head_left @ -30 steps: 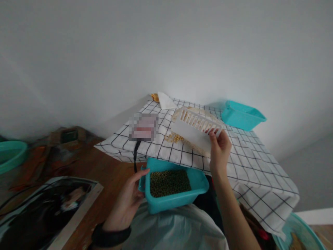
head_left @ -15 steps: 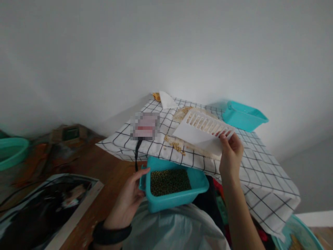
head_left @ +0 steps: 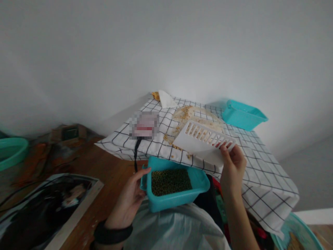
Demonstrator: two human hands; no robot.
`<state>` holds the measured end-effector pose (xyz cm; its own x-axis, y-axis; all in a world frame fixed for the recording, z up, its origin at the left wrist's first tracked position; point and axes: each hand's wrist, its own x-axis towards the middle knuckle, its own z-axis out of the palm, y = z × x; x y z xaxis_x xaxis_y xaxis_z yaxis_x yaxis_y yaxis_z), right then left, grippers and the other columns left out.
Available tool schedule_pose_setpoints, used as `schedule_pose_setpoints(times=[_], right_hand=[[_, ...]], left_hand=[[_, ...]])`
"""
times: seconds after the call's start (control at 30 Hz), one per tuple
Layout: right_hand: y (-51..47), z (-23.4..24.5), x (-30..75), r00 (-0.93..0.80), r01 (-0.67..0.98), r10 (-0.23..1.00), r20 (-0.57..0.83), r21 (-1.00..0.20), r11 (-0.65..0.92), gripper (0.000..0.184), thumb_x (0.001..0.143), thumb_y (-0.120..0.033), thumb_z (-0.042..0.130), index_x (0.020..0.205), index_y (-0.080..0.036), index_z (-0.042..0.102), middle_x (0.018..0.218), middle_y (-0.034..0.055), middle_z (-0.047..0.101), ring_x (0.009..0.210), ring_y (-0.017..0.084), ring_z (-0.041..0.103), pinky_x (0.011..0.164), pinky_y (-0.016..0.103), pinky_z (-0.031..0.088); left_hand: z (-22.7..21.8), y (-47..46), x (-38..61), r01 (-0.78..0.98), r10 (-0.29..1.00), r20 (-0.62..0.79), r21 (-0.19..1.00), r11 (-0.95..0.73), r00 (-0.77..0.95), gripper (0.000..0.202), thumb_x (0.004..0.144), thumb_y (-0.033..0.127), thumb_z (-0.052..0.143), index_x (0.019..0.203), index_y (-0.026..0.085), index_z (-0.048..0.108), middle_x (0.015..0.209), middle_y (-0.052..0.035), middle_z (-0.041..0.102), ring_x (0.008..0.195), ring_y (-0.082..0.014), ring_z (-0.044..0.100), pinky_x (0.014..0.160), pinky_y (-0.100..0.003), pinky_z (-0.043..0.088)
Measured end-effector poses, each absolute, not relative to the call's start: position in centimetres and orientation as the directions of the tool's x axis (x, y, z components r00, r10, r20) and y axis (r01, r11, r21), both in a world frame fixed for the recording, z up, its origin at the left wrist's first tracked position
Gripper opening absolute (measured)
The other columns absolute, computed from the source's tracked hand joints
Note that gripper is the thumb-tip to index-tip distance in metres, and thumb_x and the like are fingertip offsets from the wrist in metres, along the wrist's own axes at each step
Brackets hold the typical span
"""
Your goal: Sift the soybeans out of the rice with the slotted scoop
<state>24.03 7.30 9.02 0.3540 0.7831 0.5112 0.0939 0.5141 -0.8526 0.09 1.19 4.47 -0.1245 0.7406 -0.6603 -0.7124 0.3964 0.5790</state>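
My left hand (head_left: 134,194) is closed on the left end of a turquoise plastic bin (head_left: 177,201), its thumb over the rim. Small green beans (head_left: 170,182) lie inside the bin, which sits at the table's front edge. My right hand (head_left: 232,165) pinches the slotted edge of a white plastic panel (head_left: 199,142), tilted low over the cloth. Yellowish grains (head_left: 177,146) are scattered beside and behind the panel, over a pale powdery patch (head_left: 208,119). The panel hides part of that patch.
A second turquoise bin (head_left: 244,116) stands at the back right of the checked tablecloth (head_left: 262,163). A white paper-like piece (head_left: 166,99) is at the back left, near a blurred-out item with a black strap (head_left: 136,152). Turquoise basins (head_left: 307,229) are on the floor at both sides.
My right hand has drawn the white panel toward me, uncovering more of the powdery patch behind it. My left hand and the bin of beans have hardly moved.
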Motion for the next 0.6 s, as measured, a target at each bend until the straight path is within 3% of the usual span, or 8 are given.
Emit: schedule_pose_setpoints(times=[0.37,0.6], right_hand=[[7.19,8.87,23.78,0.366,0.126,0.777,0.513,-0.854,0.505,0.014,0.085,-0.033,0.064,0.083,-0.019,0.066,0.082,0.0005,0.066,0.075,0.015,0.058,0.07,0.027,0.042],[6.99,8.98,23.74,0.369,0.146,0.768,0.524,-0.848,0.509,0.016,0.086,-0.034,0.064,0.081,-0.019,0.064,0.082,0.0007,0.065,0.076,0.014,0.059,0.071,0.026,0.043]], left_hand=[[4.96,1.39,0.77,-0.717,0.715,-0.69,0.552,0.426,-0.108,0.014,0.085,0.017,0.06,0.085,0.014,0.074,0.068,-0.0038,0.075,0.054,-0.0139,0.069,0.047,-0.019,0.051],[4.3,1.28,0.56,-0.703,0.74,-0.657,0.593,0.391,-0.142,0.007,0.076,0.014,0.066,0.08,0.013,0.072,0.069,-0.0045,0.075,0.054,-0.0151,0.068,0.042,-0.019,0.048]])
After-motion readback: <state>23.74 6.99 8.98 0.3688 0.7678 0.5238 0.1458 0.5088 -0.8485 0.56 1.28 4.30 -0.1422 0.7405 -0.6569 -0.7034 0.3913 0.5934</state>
